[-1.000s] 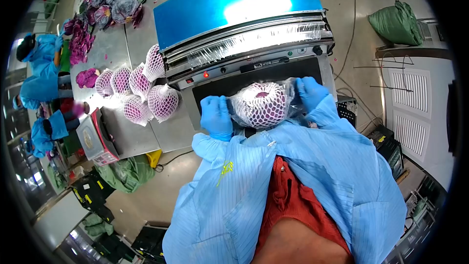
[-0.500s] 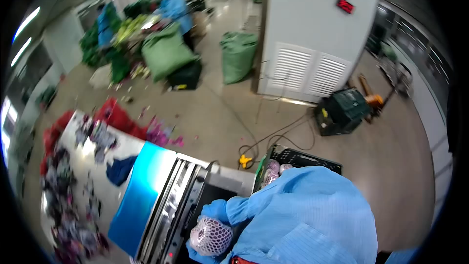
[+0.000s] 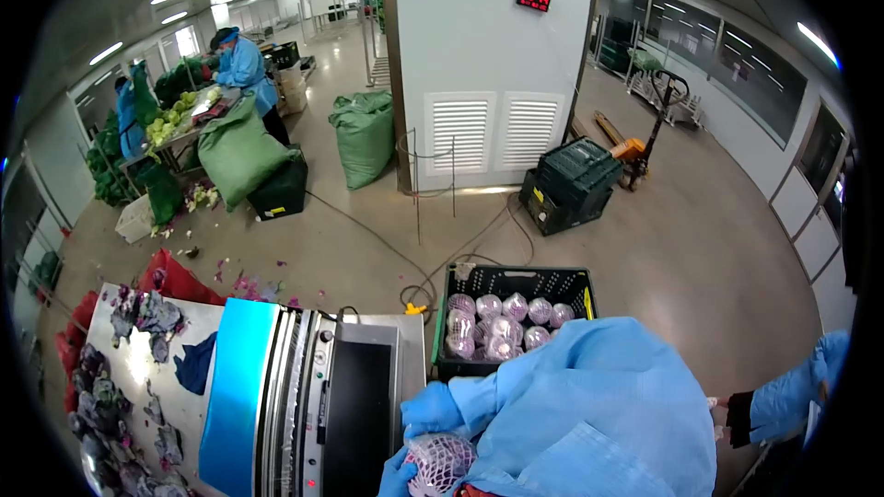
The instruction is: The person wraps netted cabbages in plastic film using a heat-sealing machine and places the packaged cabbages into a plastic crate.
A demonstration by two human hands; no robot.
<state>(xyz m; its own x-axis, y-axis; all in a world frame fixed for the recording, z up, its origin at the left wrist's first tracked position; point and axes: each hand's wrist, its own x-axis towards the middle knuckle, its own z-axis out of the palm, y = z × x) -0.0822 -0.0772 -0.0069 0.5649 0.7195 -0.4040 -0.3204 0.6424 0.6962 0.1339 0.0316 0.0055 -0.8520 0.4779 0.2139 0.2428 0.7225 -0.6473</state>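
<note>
At the bottom, a round purple cabbage (image 3: pixel 440 463) in a white foam net sits between my two blue-gloved hands. My left hand (image 3: pixel 397 476) curls round its left side, partly cut off by the frame's lower edge. Against its upper side presses my right hand (image 3: pixel 431 410), the fingers bent. Just left of them is a wrapping machine (image 3: pixel 354 405) with a dark plate, a control strip and a roll of blue film (image 3: pixel 238 396). Beyond my right sleeve stands a dark green crate (image 3: pixel 516 274) holding several net-covered cabbages (image 3: pixel 502 329).
Loose purple leaves (image 3: pixel 101 405) and a dark blue cloth (image 3: pixel 194 364) lie on the metal table (image 3: pixel 147 377) at left. Cables (image 3: pixel 465 258) cross the floor. Stacked crates (image 3: pixel 571 182), a pallet jack (image 3: pixel 635 149) and green sacks (image 3: pixel 364 138) stand farther off. Another person's sleeve (image 3: pixel 792 391) enters at right.
My view has swung right and steadied, bringing the crate of cabbages and another person's arm into sight. The netted cabbage, still in both my hands, sits farther right in view, beside the machine.
</note>
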